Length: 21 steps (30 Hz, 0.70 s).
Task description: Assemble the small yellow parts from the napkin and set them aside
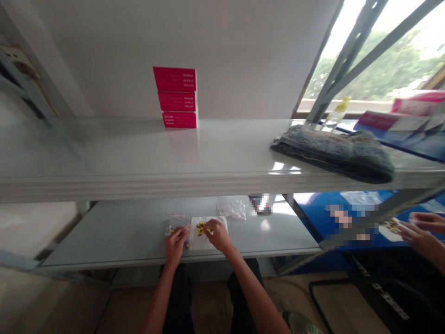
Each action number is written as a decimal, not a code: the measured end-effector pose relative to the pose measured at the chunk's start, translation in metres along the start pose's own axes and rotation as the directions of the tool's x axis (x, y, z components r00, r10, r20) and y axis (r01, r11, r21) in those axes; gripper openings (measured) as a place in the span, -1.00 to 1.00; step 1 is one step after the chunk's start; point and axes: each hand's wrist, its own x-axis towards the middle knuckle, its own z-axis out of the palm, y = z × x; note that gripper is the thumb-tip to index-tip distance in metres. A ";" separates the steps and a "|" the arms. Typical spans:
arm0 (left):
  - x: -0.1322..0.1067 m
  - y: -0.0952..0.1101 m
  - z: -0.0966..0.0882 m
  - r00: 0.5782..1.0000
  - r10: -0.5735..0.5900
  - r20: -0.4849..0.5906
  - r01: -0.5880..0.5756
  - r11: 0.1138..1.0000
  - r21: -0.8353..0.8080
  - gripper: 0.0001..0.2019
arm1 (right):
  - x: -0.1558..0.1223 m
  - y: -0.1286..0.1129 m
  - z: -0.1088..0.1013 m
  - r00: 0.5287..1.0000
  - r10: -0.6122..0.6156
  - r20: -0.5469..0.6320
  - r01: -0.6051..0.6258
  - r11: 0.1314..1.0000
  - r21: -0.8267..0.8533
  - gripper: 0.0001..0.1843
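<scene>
My left hand [176, 244] pinches at the edge of a small clear plastic bag [177, 223], which lies on the lower white shelf [104, 236]. My right hand [218, 234] sits a short way to the right, its fingertips over a cluster of small yellow pieces [201, 228]. These pieces, perhaps capsules, lie on a white sheet [208, 241]. A few more yellow bits show near my left hand. My fingers hide part of the bag and the sheet.
A second clear bag [232, 209] lies behind my hands. The upper shelf [121, 157] overhangs them, holding stacked pink boxes [175, 97] and a folded grey towel [333, 155]. To the right, another person's hands [424, 229] work over a blue surface [313, 208].
</scene>
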 end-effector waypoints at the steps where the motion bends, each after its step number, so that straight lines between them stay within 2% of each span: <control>1: 0.000 0.000 0.000 1.000 0.000 -0.004 0.000 1.000 -0.010 -0.60 | -0.002 0.000 0.001 1.000 -0.029 0.009 0.030 0.998 -0.064 -0.82; 5: 0.001 -0.003 0.000 1.000 0.001 0.008 -0.001 1.000 -0.012 -0.59 | -0.008 -0.003 0.009 0.997 -0.058 0.052 0.068 0.973 -0.222 -0.84; 9: 0.001 -0.004 -0.001 0.999 -0.002 0.037 0.002 1.000 -0.005 -0.59 | -0.008 -0.007 0.014 0.994 -0.053 0.092 0.077 0.955 -0.285 -0.82; 13: 0.001 -0.002 0.001 1.000 -0.014 0.021 0.015 1.000 -0.018 -0.58 | -0.008 -0.009 0.012 0.991 -0.056 0.121 0.093 0.943 -0.320 -0.79; 18: 0.000 -0.005 0.002 1.000 -0.017 0.009 0.017 1.000 -0.019 -0.58 | -0.012 -0.008 0.011 0.989 -0.088 0.116 0.115 0.960 -0.254 -0.78; 21: 0.001 -0.007 0.001 1.000 0.001 0.015 -0.001 1.000 0.004 -0.59 | -0.011 -0.007 0.011 0.995 -0.095 0.017 0.096 0.991 -0.092 -0.76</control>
